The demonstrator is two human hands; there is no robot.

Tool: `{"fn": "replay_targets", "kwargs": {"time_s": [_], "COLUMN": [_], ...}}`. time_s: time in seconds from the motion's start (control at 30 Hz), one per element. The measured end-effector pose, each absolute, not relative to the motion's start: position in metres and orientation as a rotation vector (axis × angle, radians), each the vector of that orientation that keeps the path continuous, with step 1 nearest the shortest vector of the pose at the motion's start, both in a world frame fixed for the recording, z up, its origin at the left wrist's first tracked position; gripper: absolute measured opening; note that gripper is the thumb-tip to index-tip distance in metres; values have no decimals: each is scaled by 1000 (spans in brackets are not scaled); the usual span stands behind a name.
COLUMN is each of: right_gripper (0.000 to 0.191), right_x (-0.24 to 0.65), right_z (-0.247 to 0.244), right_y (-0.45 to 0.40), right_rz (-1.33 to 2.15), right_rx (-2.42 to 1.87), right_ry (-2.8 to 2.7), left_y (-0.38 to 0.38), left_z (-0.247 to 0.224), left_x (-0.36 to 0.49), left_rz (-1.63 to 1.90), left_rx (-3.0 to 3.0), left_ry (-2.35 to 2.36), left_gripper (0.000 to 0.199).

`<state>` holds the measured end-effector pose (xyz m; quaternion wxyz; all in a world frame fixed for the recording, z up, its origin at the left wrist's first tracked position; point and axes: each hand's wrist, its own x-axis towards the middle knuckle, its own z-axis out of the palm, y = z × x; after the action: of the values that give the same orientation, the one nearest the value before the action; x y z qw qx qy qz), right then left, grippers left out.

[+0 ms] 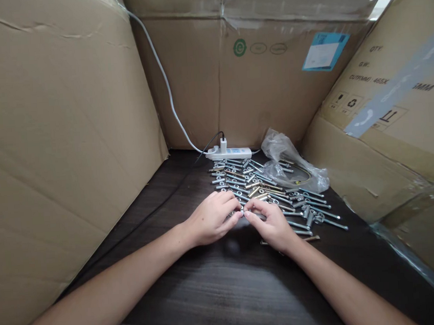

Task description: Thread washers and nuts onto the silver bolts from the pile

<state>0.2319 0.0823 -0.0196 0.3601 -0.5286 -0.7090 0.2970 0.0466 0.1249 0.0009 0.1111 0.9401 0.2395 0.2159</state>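
Observation:
My left hand [216,217] is closed in a pinch, its thumb and fingertips meeting those of the other hand over the near edge of the laid-out hardware. Between the two pinches is a small metal piece, mostly hidden by the fingers. My right hand [272,224] is closed too, with a greyish metal part [260,216] partly showing between thumb and fingers. Rows of metal bolts [315,205], sleeves, nuts and washers, silver and some brass-coloured, spread beyond and to the right of the hands. One brass-coloured bolt [313,238] lies beside the right wrist.
A white power strip [231,154] with a plug and cables stands behind the hardware. A clear plastic bag [280,153] lies at the back right. Cardboard boxes [189,76] wall the dark table [210,290] on the left, back and right. A black cable crosses the left side.

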Motion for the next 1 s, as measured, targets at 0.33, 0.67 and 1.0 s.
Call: {"fn": "replay_targets", "kwargs": {"time_s": [0.33, 0.67, 1.0], "right_gripper": [18, 19, 18], "right_x": [233, 235, 234], "right_z": [-19, -23, -23], "right_y": [82, 83, 81], "right_rz": [835, 798, 762], "right_rx": [-1324, -1329, -1312], "right_ry": [-1782, -1800, -1802], "left_y": [123, 125, 123], "left_z": [-2, 1, 0], "left_x": [46, 46, 45], "left_rz": [721, 628, 704], "left_rx": [2724, 2759, 2722], "left_ry": [573, 676, 684], "left_gripper": [14, 17, 17]}}
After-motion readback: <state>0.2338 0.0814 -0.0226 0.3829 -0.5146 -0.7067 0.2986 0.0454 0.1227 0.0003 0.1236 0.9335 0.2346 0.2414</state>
